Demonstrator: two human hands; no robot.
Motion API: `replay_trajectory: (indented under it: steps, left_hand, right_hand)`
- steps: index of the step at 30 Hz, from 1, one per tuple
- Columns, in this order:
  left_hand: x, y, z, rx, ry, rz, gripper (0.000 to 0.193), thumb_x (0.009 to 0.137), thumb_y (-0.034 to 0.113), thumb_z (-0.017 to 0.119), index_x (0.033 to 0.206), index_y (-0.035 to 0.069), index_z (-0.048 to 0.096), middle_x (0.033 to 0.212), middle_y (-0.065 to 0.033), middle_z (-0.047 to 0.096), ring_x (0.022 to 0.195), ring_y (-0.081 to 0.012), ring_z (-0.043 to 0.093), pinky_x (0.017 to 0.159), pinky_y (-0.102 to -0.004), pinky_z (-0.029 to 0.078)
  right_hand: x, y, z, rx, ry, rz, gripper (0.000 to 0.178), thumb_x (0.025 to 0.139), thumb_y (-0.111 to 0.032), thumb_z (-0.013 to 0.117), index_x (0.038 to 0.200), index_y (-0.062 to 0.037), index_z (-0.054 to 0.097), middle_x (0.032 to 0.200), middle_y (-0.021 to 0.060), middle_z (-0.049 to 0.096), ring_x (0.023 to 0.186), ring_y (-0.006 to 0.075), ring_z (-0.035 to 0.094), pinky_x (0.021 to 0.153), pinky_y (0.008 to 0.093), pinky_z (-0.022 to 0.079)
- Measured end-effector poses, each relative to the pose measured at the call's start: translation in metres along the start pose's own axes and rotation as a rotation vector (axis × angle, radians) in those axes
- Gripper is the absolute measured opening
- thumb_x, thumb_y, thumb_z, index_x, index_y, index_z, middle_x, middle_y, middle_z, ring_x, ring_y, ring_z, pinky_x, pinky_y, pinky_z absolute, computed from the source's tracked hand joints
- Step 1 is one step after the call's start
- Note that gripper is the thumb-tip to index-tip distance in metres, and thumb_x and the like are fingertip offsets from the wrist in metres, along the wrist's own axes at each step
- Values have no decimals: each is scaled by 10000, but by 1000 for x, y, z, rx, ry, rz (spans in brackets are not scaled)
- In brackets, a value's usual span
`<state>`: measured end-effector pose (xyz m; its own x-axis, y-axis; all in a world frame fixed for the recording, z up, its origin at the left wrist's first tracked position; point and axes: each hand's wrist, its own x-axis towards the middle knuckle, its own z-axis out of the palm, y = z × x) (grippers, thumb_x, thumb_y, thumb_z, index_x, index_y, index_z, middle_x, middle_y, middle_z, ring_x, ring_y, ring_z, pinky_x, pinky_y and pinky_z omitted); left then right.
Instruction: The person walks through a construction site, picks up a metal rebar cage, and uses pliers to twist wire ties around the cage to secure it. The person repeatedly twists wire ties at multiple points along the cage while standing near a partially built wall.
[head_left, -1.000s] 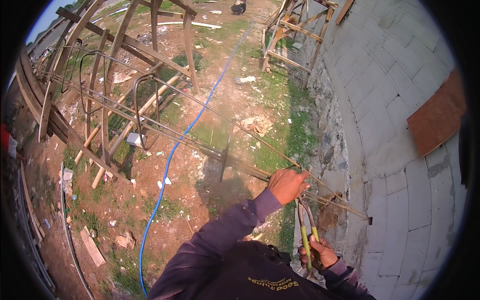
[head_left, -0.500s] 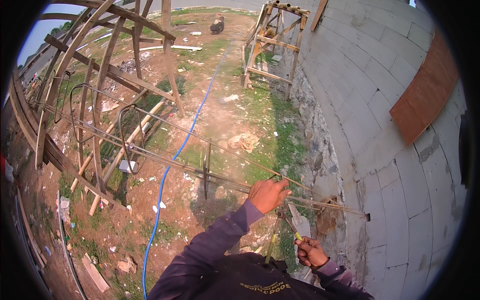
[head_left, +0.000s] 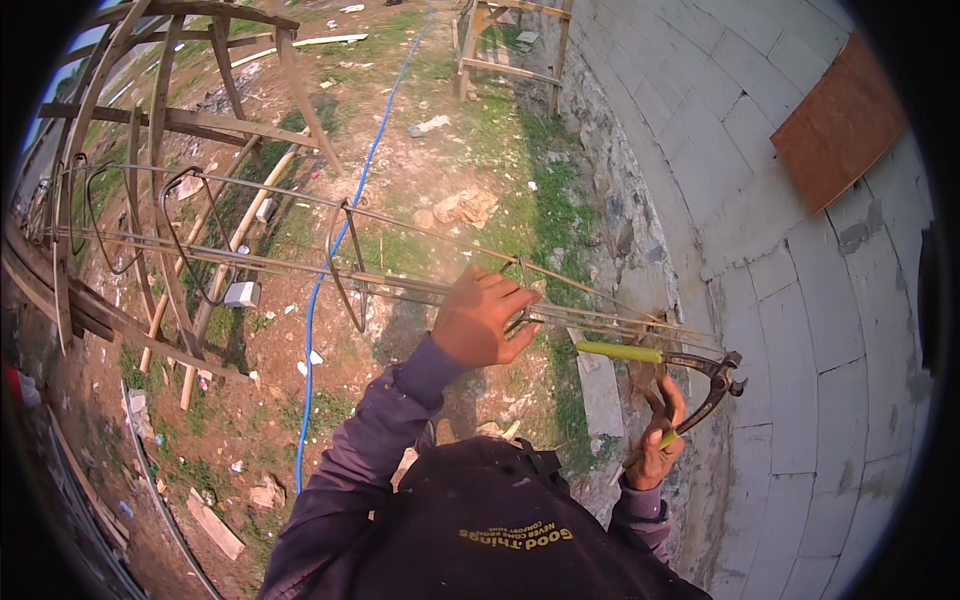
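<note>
The left hand (head_left: 485, 318) shows its back upward, with the fingers curved toward the right, and the left forearm (head_left: 365, 430) reaches it from below and from its left side. To the right of this hand and somewhat lower, the right hand (head_left: 657, 445) has raised, partly bent fingers; below it is the right forearm (head_left: 640, 515).

The person is showing one left hand (head_left: 485, 318) and one right hand (head_left: 655, 445), two in all | one pair of end-cutting pincers (head_left: 690, 361) is showing two green handles (head_left: 620, 351) | at least four steel stirrups (head_left: 343, 295) are appearing | several rebars (head_left: 400, 282) are overlapping too closely for counting | one blue hose (head_left: 310, 330), one reddish-brown panel (head_left: 840, 125), one timber trestle (head_left: 515, 72) are showing
</note>
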<state>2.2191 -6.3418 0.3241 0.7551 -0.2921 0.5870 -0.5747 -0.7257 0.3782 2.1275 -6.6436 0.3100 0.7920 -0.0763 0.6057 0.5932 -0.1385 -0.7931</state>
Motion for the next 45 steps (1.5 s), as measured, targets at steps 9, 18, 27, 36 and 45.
replay_trajectory:
  steps: [9, 18, 27, 36, 45]
  left_hand:
    - [-5, 24, -1, 25, 40, 33, 607, 706, 361, 842, 1218, 107, 636, 914, -56, 630, 933, -258, 585, 1027, -474, 393]
    - [-19, 36, 9, -11, 117, -86, 1062, 705, 503, 832, 1478, -27, 333, 1044, -136, 675, 968, -299, 629, 1143, -497, 311]
    - [-21, 27, 16, -51, 180, -36, 1020, 726, 490, 827, 1476, -9, 348, 1062, -160, 683, 1005, -317, 640, 1130, -523, 320]
    - [-27, 23, 13, -77, 251, -28, 951, 711, 487, 841, 1428, 18, 428, 1154, -187, 637, 1039, -363, 616, 1118, -536, 329]
    - [-83, 53, 40, -1101, -24, -669, 524, 874, 318, 734, 1245, 11, 525, 1152, -142, 636, 1043, -215, 616, 983, -375, 459]
  right_hand:
    - [36, -21, 10, -148, -267, 390, 513, 806, 0, 611, 1316, 29, 573, 1480, 183, 440, 1253, 315, 554, 994, 415, 478]
    - [19, -18, 39, -896, -724, 152, 700, 728, -72, 688, 1405, -95, 510, 1524, 174, 358, 1263, 376, 498, 998, 484, 431]
    - [9, -15, 52, -821, -739, 153, 538, 852, -176, 706, 1331, -38, 505, 1235, 213, 592, 927, 399, 637, 767, 449, 517]
    - [8, 4, 48, 691, -730, 1026, 652, 1010, -386, 512, 1550, -210, 193, 932, 198, 606, 723, 333, 622, 672, 435, 534]
    - [-58, 75, 94, 1970, -674, 973, 608, 884, -573, 629, 1104, -44, 426, 590, -33, 490, 434, 88, 488, 434, 231, 421]
